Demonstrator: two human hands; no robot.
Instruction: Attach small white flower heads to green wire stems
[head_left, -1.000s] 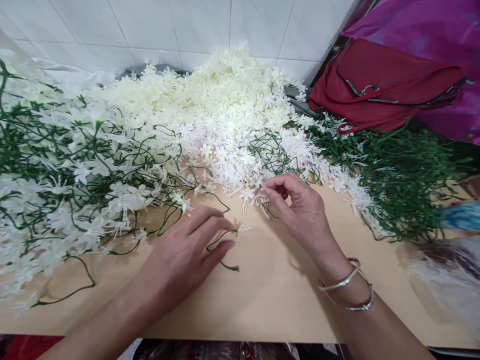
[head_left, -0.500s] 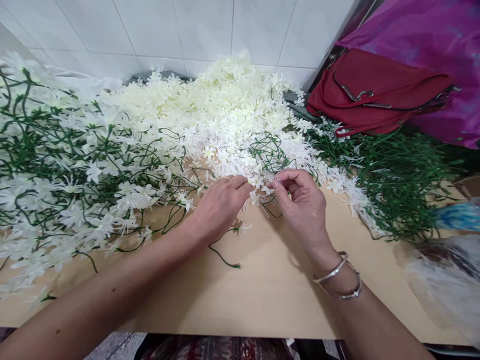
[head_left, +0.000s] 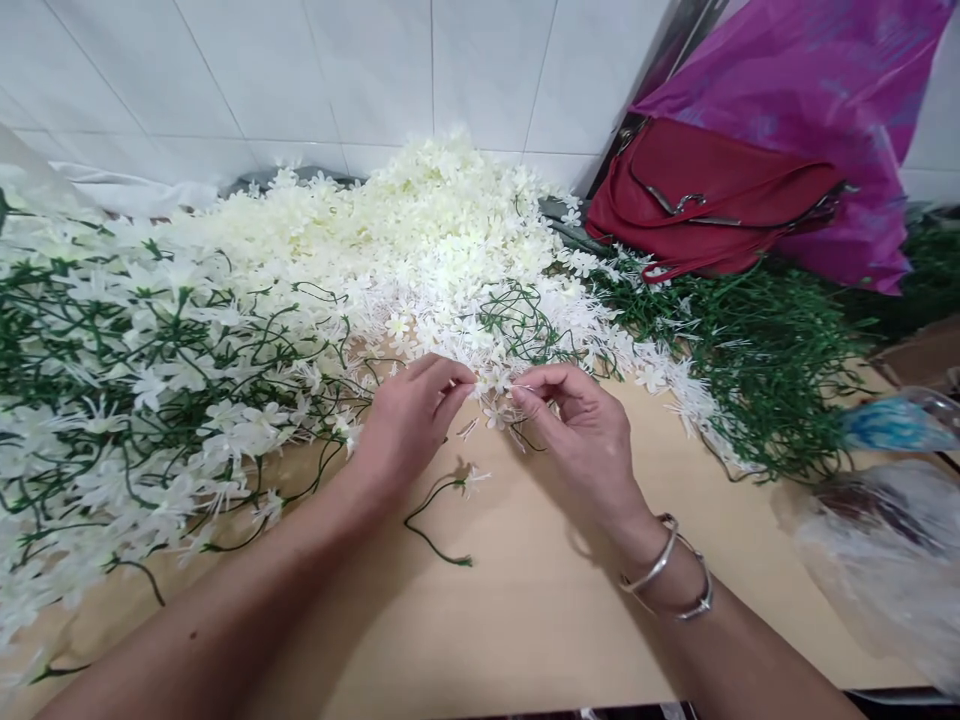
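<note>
Where the left hand (head_left: 409,415) is pointing right: its thumb and index tips are sitting close together at the left side of some white blossoms (head_left: 495,385); whether they are clamping a petal, I cannot tell.
Right hand (head_left: 577,425): thumb and index are pressing together on a pale strand (head_left: 526,388), and what the strand is joining is proving too small to make out.
White blossoms: they are lying between both sets of fingertips, which are covering their edges.
Loose stem (head_left: 407,522): it is lying alone on the table (head_left: 525,610), nearer than the left hand.
Flower heap (head_left: 420,230): pale heads are merging at the far side, glare washing out single petals.
Left tangle (head_left: 187,340): green stems are running past the view's left edge, the left forearm covering some.
Right side: a red bag (head_left: 720,200) is partly hiding a purple sheet (head_left: 787,75) and greenery (head_left: 757,370); nearer, clear plastic (head_left: 885,580) is blurring its brown contents.
</note>
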